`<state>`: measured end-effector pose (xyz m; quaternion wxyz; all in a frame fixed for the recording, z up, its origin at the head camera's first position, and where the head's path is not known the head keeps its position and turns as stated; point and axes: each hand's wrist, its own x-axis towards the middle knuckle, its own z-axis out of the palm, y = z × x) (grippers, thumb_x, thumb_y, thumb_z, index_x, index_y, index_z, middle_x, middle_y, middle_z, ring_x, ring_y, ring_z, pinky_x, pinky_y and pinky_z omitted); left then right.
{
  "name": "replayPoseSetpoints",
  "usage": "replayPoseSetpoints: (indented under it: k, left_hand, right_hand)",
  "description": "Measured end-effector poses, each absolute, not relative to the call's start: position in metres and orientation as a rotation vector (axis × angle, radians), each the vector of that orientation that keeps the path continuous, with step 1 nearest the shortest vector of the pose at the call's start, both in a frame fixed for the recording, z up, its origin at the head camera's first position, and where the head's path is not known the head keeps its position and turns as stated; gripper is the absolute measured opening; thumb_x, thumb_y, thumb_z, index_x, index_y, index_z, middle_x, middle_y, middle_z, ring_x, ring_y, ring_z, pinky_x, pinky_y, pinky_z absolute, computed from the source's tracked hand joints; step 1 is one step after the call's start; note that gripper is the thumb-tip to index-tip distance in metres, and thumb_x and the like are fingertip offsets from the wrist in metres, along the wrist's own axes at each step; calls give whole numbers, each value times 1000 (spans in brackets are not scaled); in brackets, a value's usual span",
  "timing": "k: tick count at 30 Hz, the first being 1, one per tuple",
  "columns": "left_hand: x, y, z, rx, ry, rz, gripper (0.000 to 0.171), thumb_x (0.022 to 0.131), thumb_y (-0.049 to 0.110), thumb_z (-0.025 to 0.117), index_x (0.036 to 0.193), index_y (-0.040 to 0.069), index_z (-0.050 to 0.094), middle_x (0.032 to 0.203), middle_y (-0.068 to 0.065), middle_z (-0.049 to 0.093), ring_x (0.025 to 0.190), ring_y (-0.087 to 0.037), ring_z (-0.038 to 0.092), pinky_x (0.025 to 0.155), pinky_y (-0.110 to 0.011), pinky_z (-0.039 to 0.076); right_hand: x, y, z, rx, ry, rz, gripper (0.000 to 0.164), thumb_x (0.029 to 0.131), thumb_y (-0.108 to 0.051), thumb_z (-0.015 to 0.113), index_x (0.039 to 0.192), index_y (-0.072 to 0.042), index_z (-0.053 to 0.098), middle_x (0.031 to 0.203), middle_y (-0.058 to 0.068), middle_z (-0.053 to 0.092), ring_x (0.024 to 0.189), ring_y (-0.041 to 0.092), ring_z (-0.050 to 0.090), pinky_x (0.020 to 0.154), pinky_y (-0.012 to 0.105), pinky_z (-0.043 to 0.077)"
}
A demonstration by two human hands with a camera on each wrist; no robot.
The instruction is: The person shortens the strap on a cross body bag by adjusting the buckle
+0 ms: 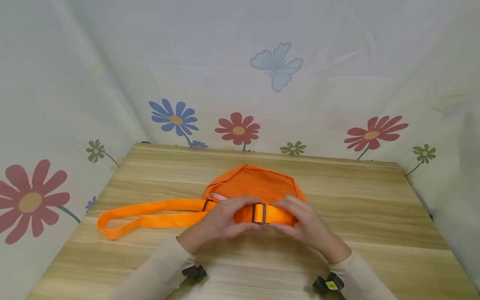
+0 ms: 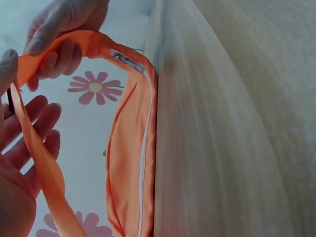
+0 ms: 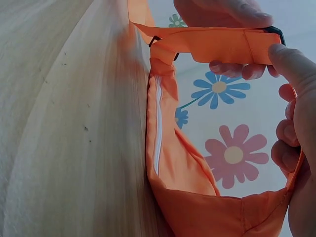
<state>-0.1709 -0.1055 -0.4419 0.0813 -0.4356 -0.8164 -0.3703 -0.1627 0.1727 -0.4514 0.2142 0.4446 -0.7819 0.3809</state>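
An orange bag [image 1: 258, 183] with a white zipper [image 3: 158, 123] lies on the wooden table. Its orange strap [image 1: 277, 215] is raised in front of it, with a dark slider buckle [image 1: 259, 213] between the two hands. On the buckle's left side, my left hand [image 1: 217, 223] pinches the strap between thumb and fingers. My right hand [image 1: 309, 225] holds the strap on the other side, thumb close to the buckle in the right wrist view. A second dark ring [image 1: 207, 205] joins the strap near the bag's left end. The left hand partly covers the bag's front edge.
A long loop of loose strap [image 1: 150, 207] stretches left across the wooden table [image 1: 360, 200]. Behind and beside the table hangs a white cloth [image 1: 210, 79] printed with flowers and a butterfly. Each wrist carries a small black device [image 1: 194, 273].
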Motion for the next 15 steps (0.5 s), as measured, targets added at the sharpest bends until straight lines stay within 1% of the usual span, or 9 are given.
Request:
replayPoseSetpoints:
  k: [4,7,10,15]
  left_hand:
    - [-169,-105,-442,-1282,-2430,-1175,60,90,25,90,141,7,64,135,-4,74,121,-20,72,107,-37,59]
    - [-167,-104,-442,-1247,-2443,-1276,61,91,23,89,143,8,60,137,-6,72,121,-21,72,107,-37,60]
    - [-166,-105,-440,-1213,-2448,-1362,61,91,21,89,141,9,57,135,-6,71,118,-20,71,105,-36,60]
    - [-167,-103,-438,-1205,-2461,-1388,56,90,21,90,137,13,60,130,0,70,115,-15,69,104,-33,60]
  right_hand:
    - [-162,171,-451,1238,-2169,1064,42,100,-39,77,122,-3,73,99,1,65,81,8,55,71,13,46]
    - [-163,169,-449,1232,-2173,1063,40,98,-36,81,123,-4,73,98,0,64,81,8,54,71,13,45]
    - [-163,167,-447,1229,-2175,1067,39,96,-31,85,123,-5,74,98,0,64,82,8,53,72,14,46]
    - [-162,164,-443,1229,-2185,1070,38,94,-29,86,122,-6,74,97,-1,63,81,8,53,70,12,45]
